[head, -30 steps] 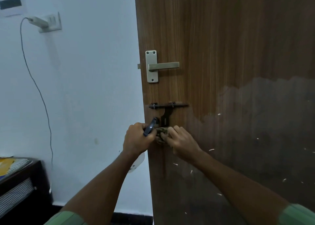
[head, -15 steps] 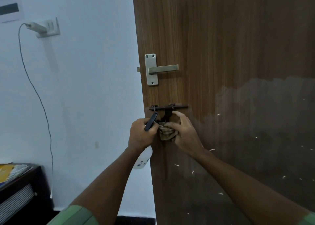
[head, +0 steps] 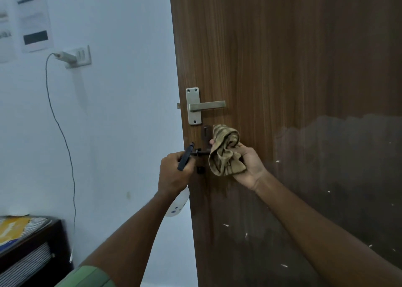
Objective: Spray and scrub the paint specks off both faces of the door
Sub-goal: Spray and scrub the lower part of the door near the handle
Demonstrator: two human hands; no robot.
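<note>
Door (head: 282, 69) paint-flecked; right hand (head: 250, 165) gripping cloth (head: 226, 154), left hand (head: 174, 173) clutching spray bottle (head: 177, 206), markings unreadable.

Two bare forearms come up from the bottom edge, ending in the left hand (head: 174, 173) and the right hand (head: 250, 167); neither wrist carries a watch, band or ring that can be made out. A green sleeve (head: 87, 276) with a darker seam or fold line running across it covers the left upper arm at the bottom edge, ending above the elbow; the cloth looks smooth and plain, without print. The right arm is bare all the way to the frame's edge, so its sleeve cannot be seen.
</note>
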